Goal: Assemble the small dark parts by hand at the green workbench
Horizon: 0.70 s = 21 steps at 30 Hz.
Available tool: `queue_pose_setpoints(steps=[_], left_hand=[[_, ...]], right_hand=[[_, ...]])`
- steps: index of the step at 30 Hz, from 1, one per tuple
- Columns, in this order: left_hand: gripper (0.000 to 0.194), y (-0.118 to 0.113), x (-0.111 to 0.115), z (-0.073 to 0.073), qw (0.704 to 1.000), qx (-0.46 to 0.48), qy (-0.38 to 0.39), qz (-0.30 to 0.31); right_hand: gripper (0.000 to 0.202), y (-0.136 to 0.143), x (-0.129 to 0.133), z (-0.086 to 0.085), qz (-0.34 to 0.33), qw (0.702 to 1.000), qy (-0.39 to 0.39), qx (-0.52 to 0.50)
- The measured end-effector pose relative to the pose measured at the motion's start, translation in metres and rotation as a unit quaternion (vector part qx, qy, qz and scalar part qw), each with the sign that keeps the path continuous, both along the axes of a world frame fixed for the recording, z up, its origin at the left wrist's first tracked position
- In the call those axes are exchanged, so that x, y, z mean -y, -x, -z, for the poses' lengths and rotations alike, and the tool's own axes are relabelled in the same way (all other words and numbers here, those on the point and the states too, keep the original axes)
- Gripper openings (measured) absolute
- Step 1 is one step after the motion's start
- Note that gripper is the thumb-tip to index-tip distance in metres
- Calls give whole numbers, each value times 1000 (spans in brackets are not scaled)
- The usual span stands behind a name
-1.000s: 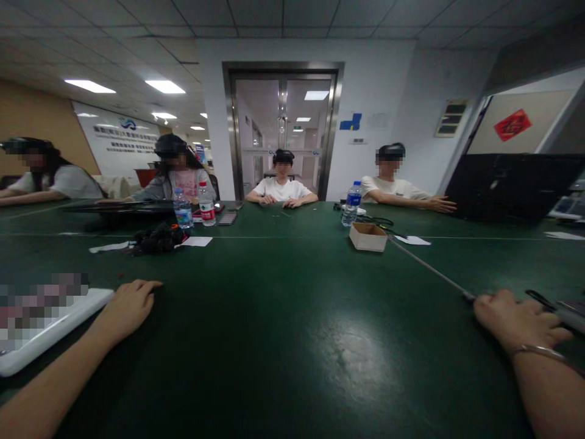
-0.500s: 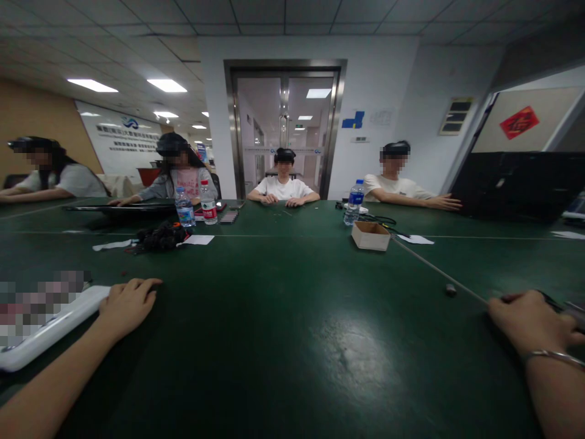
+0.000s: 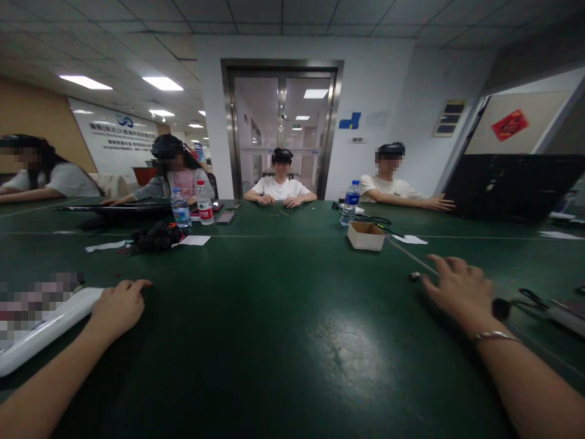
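Note:
My left hand [image 3: 119, 305] rests on the green table [image 3: 237, 317] with its fingers loosely apart, its side against the edge of a white device [image 3: 50, 329] at the left. Over the right part of the table is my right hand [image 3: 461, 289], its fingers spread and nothing held in them. A small dark metallic object [image 3: 414, 277] lies just left of its thumb. Beside the right wrist sits a round black object [image 3: 501, 308], with a dark cable [image 3: 532, 299] to its right.
A small open box [image 3: 365, 236] stands near a blue-labelled bottle [image 3: 350, 204]. Two more bottles [image 3: 180, 208] and a black bundle [image 3: 159, 236] are at the back left. Several people sit across the table. A large black case [image 3: 507, 186] stands at the right.
My right hand has moved left and forward, and its fingers have spread; the round black object now shows. The small metallic object sits further left and higher. The view has shifted slightly.

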<state>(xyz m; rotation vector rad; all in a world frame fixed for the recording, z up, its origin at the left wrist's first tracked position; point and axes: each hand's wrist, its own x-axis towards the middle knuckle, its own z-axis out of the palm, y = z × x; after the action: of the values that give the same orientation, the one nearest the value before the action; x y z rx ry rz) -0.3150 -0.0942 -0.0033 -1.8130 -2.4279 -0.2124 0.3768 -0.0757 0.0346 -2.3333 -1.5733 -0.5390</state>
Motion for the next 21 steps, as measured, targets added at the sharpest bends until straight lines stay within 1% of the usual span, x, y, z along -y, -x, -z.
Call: queue_pose_setpoints(steps=[1, 2, 4, 6, 8, 9, 11, 15, 18, 21], left_hand=[[50, 0, 0, 1, 1000, -8, 6, 3], [51, 0, 0, 2, 1000, -14, 14, 5], [52, 1, -1, 3, 1000, -14, 20, 4], [51, 2, -1, 4, 1000, -9, 14, 8], [51, 4, -1, 4, 1000, -3, 13, 7], [51, 4, -1, 4, 1000, -2, 15, 6], [51, 5, -1, 4, 1000, -3, 19, 5], [52, 7, -3, 4, 999, -18, 38, 15], [51, 9, -6, 6, 999, -26, 35, 21], [50, 9, -7, 5, 999, -15, 20, 36]], right_hand=[[55, 7, -10, 2, -54, 998, 29, 32], [54, 11, -22, 5, -83, 994, 47, 48], [54, 13, -46, 15, -96, 991, 87, 42], [51, 8, -67, 24, -96, 985, 141, 4], [49, 2, -78, 28, -107, 978, 176, -27], [48, -1, -80, 28, -110, 976, 183, -35], [48, -4, -73, 23, -101, 975, 192, -39], [41, -5, -40, 3, -35, 973, 224, -40], [36, -13, -15, -9, -1, 979, 202, -23], [33, -27, 1, -11, 2, 981, 191, 25]])
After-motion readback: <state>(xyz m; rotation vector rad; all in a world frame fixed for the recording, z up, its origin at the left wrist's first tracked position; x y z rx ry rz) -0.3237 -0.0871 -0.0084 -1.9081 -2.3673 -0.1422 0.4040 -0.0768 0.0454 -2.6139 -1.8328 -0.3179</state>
